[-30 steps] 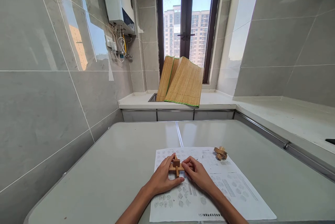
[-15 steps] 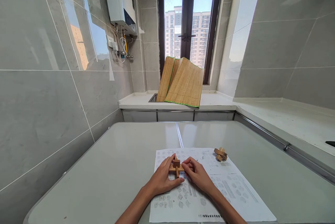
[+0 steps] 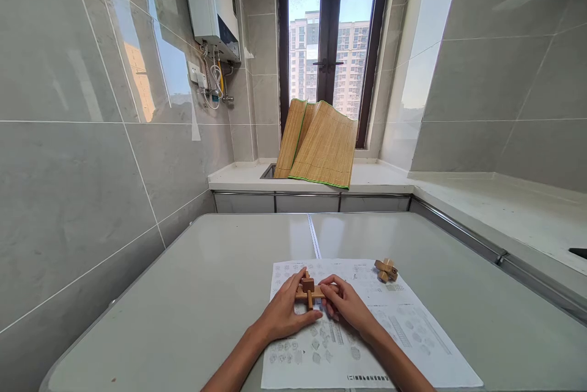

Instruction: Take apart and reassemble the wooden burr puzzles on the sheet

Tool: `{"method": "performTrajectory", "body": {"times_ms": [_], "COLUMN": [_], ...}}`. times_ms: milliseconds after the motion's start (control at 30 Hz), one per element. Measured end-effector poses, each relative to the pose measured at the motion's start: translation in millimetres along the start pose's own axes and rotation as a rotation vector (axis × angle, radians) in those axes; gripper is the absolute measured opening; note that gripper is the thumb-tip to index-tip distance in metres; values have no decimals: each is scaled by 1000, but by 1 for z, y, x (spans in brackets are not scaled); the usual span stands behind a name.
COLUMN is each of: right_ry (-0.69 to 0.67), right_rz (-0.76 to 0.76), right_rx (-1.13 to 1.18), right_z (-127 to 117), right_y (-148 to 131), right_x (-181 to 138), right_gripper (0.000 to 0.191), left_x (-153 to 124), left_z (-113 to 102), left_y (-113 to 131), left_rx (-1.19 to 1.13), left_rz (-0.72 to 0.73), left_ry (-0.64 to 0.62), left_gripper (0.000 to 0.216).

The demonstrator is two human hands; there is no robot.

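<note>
A wooden interlocking puzzle (image 3: 308, 285), built of crossed bars with a darker block on top, rests over a printed sheet (image 3: 367, 343). My left hand (image 3: 285, 314) curves around its left side, fingers behind and thumb at the front, gripping it. From the right, my right hand (image 3: 347, 304) pinches the end of the puzzle's sideways bar between thumb and fingers. Part of that bar is covered by my fingertips. A second wooden puzzle (image 3: 386, 270), knot-shaped, sits at the sheet's upper right corner, apart from both hands.
The sheet with small printed diagrams lies on a pale table (image 3: 160, 318). Behind it runs a white ledge (image 3: 243, 177) with a bamboo mat (image 3: 323, 144) leaning at the window. A water heater (image 3: 211, 3) hangs on the left wall; a white counter (image 3: 513, 208) runs along the right.
My right fingers have shifted slightly on the bar's right end, and more of the lower fingers now shows beneath it. The puzzle has moved a touch left; my left hand keeps its grip.
</note>
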State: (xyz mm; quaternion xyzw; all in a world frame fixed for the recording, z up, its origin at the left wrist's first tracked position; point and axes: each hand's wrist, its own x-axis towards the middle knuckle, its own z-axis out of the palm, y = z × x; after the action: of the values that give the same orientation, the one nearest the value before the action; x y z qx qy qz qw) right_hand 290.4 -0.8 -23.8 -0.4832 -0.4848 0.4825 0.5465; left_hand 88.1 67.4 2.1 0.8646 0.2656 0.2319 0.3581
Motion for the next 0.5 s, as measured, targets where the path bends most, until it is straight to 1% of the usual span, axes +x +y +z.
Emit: {"method": "performTrajectory", "body": {"times_ms": [67, 200, 300, 400, 500], "right_ry": [50, 255, 410, 509, 596], "right_rz": [20, 24, -29, -64, -84], "right_rx": [69, 209, 264, 277, 333], "right_z": [-3, -13, -21, -30, -42], "right_y": [0, 1, 2, 7, 16], "right_x": [2, 5, 7, 9, 14], "right_gripper": [50, 46, 41, 35, 34], "left_x": [1, 2, 2, 2, 2], "left_z": [1, 2, 3, 3, 3], "left_y": [-1, -6, -9, -12, -13], "left_rx": [9, 33, 39, 53, 59], "left_rz": [-3, -43, -56, -36, -22], "left_ry": [24, 76, 81, 79, 83], "left_gripper": [96, 96, 87, 79, 74]}}
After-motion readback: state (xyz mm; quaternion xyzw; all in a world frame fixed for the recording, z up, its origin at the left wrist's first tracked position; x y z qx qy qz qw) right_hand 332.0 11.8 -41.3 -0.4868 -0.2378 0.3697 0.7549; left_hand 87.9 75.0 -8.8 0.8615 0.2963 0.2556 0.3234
